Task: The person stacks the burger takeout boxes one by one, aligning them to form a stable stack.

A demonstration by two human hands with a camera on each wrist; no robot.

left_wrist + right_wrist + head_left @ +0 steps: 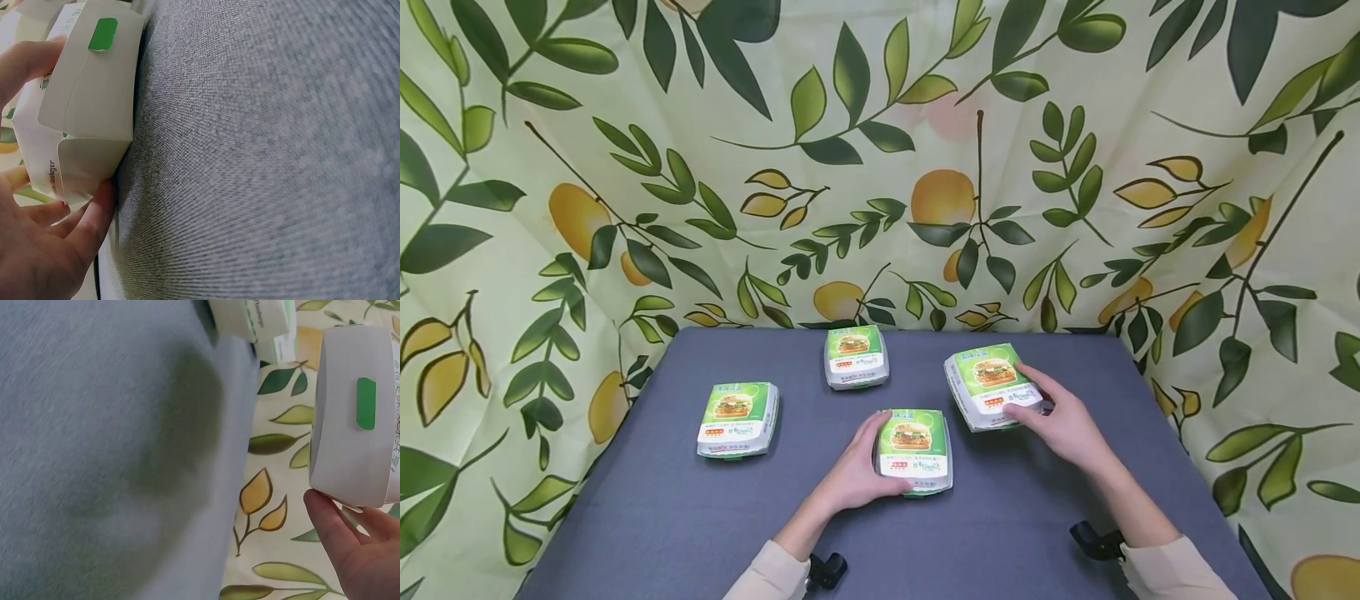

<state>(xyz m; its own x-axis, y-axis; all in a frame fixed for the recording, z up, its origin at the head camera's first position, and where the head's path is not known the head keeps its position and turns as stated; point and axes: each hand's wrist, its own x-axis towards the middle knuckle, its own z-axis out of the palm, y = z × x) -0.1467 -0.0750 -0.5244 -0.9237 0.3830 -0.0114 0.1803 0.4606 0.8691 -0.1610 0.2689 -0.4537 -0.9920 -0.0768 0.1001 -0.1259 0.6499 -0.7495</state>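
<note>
Going left to right across the blue-grey worktop [647, 517]: first up is the left burger box [737, 419], sitting flat on its own, green-and-white top with a burger pic facing up. Next there's a pale sleeve [767, 575] with a black wrist mount [827, 571], then the left hand [853, 475]. It's pinching the front burger box [913, 452], thumb at the near side, fingers round the left side. That box looks to be down on the worktop. Behind it, close to the far edge, sits the back burger box [856, 358]. Then comes the right burger box [988, 385], a bit tilted and up off the worktop. The right hand [1063, 421] has it pinched by its right side, thumb near the front corner, fingers farther back. Wrist views show a green tab [103, 34] on each held box. Leafy, fruit-print fabric [700, 108] runs all the way across behind.
</note>
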